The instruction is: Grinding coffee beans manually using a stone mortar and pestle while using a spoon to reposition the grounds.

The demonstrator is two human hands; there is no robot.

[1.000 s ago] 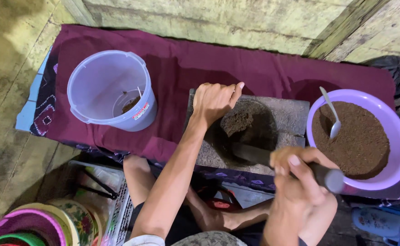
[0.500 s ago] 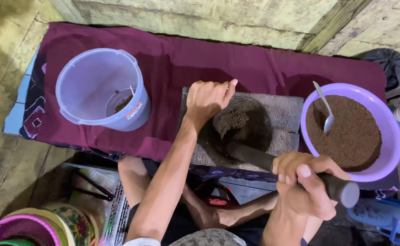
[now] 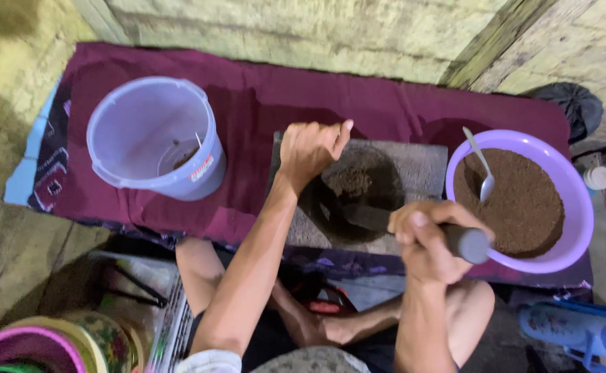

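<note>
Head view: my right hand (image 3: 431,238) is wrapped tight round the dark pestle (image 3: 413,228), whose tip slants down to the left into the stone mortar (image 3: 358,190). A small heap of brown grind (image 3: 350,181) lies in the hollow of the mortar, just beyond the tip. My left hand (image 3: 310,148) rests on the mortar's left rim, fingers curled in and thumb stuck out over the hollow; it holds nothing that I can see, it only steadies the stone.

Against the frames of a second ago, the pestle's butt has swung lower and further right and the tip has drawn back along the near side of the hollow, while the left hand has kept its place on the rim. I judge that a stroke of grinding is in progress, with the heap not yet fine.

Right of the mortar stands a purple bowl (image 3: 579,207) filled with brown powder, with a spoon (image 3: 484,176) stuck in it. Left, on the maroon cloth (image 3: 261,110), stands a pale bucket (image 3: 147,141), nearly empty.
</note>
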